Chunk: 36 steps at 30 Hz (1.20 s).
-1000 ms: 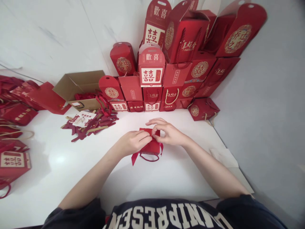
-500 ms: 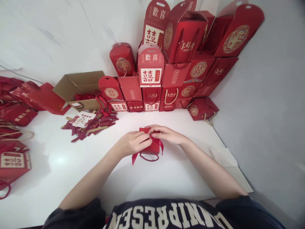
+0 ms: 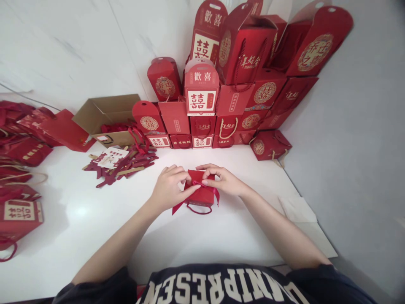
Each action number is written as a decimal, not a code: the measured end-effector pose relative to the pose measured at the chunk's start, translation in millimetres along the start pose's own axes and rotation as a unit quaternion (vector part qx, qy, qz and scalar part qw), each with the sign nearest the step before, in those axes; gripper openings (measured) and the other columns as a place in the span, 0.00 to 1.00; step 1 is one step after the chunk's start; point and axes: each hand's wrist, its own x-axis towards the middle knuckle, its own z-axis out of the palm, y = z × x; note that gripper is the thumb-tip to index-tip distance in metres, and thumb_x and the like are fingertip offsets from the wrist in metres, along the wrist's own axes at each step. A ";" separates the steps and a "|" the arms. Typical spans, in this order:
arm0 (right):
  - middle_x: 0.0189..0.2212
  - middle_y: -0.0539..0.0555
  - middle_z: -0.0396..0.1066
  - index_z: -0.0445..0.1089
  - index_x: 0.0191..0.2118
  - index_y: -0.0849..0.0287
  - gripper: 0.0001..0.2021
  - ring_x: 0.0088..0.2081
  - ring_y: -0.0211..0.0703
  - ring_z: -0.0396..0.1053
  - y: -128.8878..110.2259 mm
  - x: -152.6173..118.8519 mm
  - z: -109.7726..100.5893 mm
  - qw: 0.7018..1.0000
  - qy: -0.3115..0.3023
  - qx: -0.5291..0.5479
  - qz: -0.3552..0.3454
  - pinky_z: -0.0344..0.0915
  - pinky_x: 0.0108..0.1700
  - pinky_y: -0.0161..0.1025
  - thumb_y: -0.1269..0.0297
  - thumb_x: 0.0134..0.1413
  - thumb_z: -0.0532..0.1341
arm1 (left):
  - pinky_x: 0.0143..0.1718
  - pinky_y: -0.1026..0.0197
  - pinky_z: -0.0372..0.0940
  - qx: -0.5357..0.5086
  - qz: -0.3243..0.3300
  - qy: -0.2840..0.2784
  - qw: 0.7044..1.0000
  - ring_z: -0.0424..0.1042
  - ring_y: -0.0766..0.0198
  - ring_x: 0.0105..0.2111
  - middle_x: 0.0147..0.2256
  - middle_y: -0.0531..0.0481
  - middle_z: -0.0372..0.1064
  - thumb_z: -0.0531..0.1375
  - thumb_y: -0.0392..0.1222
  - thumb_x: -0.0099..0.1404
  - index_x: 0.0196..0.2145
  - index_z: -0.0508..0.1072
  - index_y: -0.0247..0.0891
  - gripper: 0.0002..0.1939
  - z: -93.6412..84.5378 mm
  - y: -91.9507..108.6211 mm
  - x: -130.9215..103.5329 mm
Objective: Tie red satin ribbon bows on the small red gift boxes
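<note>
A small red gift box [image 3: 204, 197] lies on the white table in front of me, its dark red cord handle [image 3: 200, 210] towards me. A red satin ribbon [image 3: 216, 196] crosses its top, with one tail hanging at the right and another at the lower left. My left hand [image 3: 171, 188] is at the box's left side, thumb and fingers pinching the ribbon at the knot. From the right, my right hand [image 3: 223, 180] pinches the ribbon near the same knot. Fingers partly hide the knot.
Several red gift boxes [image 3: 202, 101] are stacked against the wall at the back. To the left stands an open cardboard box [image 3: 118, 137] beside a pile of dark red ribbon pieces [image 3: 126, 166]. More red boxes [image 3: 22, 215] line the left edge. White paper [image 3: 297, 210] lies at the right.
My left hand has shifted slightly left, its thumb and fingers spreading further apart at the knot. My right-hand fingers have drawn a little away from the left ones, and more of the knot shows.
</note>
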 end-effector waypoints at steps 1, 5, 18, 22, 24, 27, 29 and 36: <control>0.55 0.57 0.65 0.71 0.32 0.58 0.06 0.58 0.44 0.62 0.1 -0.4 0.4 1.000 0.002 -0.003 -0.002 0.53 0.61 0.47 0.61 0.56 0.62 | 0.34 0.58 0.58 -0.015 -0.011 -0.014 1.000 0.64 0.63 0.30 0.25 0.52 0.67 0.61 0.50 0.61 0.26 0.70 0.38 0.13 -1.8 1.5 0.5; 0.54 0.57 0.65 0.71 0.33 0.58 0.06 0.57 0.44 0.63 -0.8 -2.3 1.6 1.000 0.009 -0.014 -0.005 0.53 0.61 0.47 0.61 0.56 0.63 | 0.36 0.59 0.60 -0.098 -0.042 -0.041 0.993 0.66 0.63 0.30 0.26 0.52 0.68 0.57 0.45 0.65 0.29 0.72 0.38 0.10 -5.8 5.7 1.5; 0.55 0.56 0.65 0.68 0.32 0.57 0.08 0.57 0.45 0.63 -10.1 -19.1 -14.7 0.998 0.044 -0.023 0.032 0.52 0.61 0.48 0.60 0.58 0.59 | 0.38 0.58 0.59 -0.085 -0.048 -0.065 0.993 0.66 0.64 0.31 0.28 0.52 0.71 0.58 0.41 0.65 0.28 0.72 0.38 0.08 -13.6 -1.0 -8.2; 0.54 0.55 0.66 0.66 0.31 0.57 0.07 0.58 0.45 0.61 -9.4 -22.7 -15.6 0.996 0.068 -0.042 0.045 0.51 0.61 0.48 0.60 0.59 0.58 | 0.37 0.57 0.57 -0.067 -0.036 -0.055 0.996 0.66 0.64 0.30 0.26 0.52 0.70 0.57 0.41 0.65 0.29 0.72 0.38 0.08 -12.0 -4.7 -11.3; 0.53 0.55 0.67 0.65 0.31 0.57 0.07 0.57 0.45 0.62 -9.0 -24.0 -15.6 0.995 0.073 -0.041 0.052 0.52 0.60 0.48 0.61 0.59 0.58 | 0.37 0.57 0.57 -0.046 -0.021 -0.034 0.998 0.65 0.64 0.30 0.26 0.52 0.69 0.57 0.40 0.65 0.29 0.72 0.38 0.08 -9.9 -5.5 -12.3; 0.52 0.56 0.67 0.65 0.31 0.57 0.08 0.54 0.44 0.65 -9.1 -25.1 -15.8 0.996 0.056 -0.038 0.063 0.54 0.59 0.47 0.60 0.59 0.58 | 0.38 0.56 0.56 0.005 -0.004 0.009 1.000 0.66 0.63 0.33 0.29 0.50 0.70 0.58 0.42 0.64 0.31 0.73 0.38 0.07 -4.9 -5.5 -13.8; 0.51 0.57 0.67 0.65 0.31 0.58 0.09 0.54 0.45 0.65 -9.8 -25.0 -15.5 0.997 0.042 -0.037 0.059 0.54 0.59 0.47 0.59 0.58 0.58 | 0.38 0.55 0.55 0.048 0.003 0.039 0.998 0.66 0.62 0.34 0.32 0.48 0.69 0.60 0.45 0.63 0.36 0.75 0.39 0.09 -0.8 -5.4 -15.1; 0.48 0.56 0.68 0.67 0.33 0.58 0.09 0.54 0.44 0.65 -8.4 -21.4 -11.6 0.997 0.042 -0.038 0.044 0.56 0.59 0.46 0.59 0.59 0.58 | 0.40 0.56 0.63 -0.073 -0.006 0.018 0.997 0.66 0.60 0.39 0.37 0.46 0.65 0.60 0.45 0.63 0.44 0.76 0.42 0.12 10.2 -6.2 -13.0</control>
